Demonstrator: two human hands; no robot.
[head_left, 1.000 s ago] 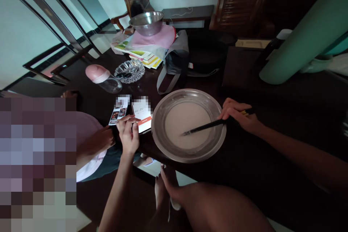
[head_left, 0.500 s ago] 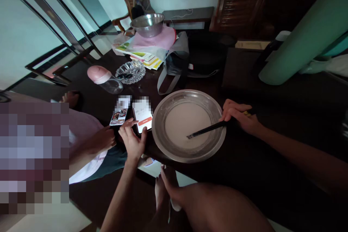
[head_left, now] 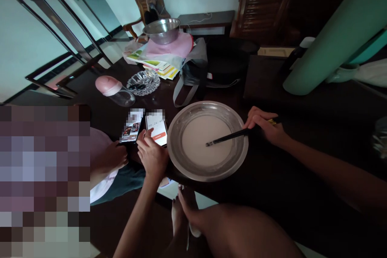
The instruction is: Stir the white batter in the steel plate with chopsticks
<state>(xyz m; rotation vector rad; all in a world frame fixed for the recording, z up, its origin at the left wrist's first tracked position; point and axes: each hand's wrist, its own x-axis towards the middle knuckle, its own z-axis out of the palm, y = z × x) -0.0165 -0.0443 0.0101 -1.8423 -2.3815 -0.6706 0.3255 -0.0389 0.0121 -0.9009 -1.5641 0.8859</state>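
Observation:
A round metal tray [head_left: 238,161] of white batter [head_left: 205,143] sits on the dark table [head_left: 287,185] in front of me. My right hand [head_left: 266,127] is closed on dark chopsticks [head_left: 226,138], whose tips rest in the batter. My left hand [head_left: 152,155] lies on a lit phone [head_left: 157,129] just left of the tray, fingers curled, one fingertip touching the screen. A second phone [head_left: 130,131] lies beside it.
Another person sits at the left with a hand [head_left: 113,157] near the phones. Behind the tray are a pink-capped bottle [head_left: 113,90], a glass ashtray [head_left: 143,82], a grey bag [head_left: 193,72], books, a steel bowl [head_left: 161,30] and a green cylinder [head_left: 332,36]. My bare knee [head_left: 242,229] is below the table edge.
My left hand slid up over the phone and now touches its screen. The chopstick tips shifted slightly in the batter. The view tilted a little.

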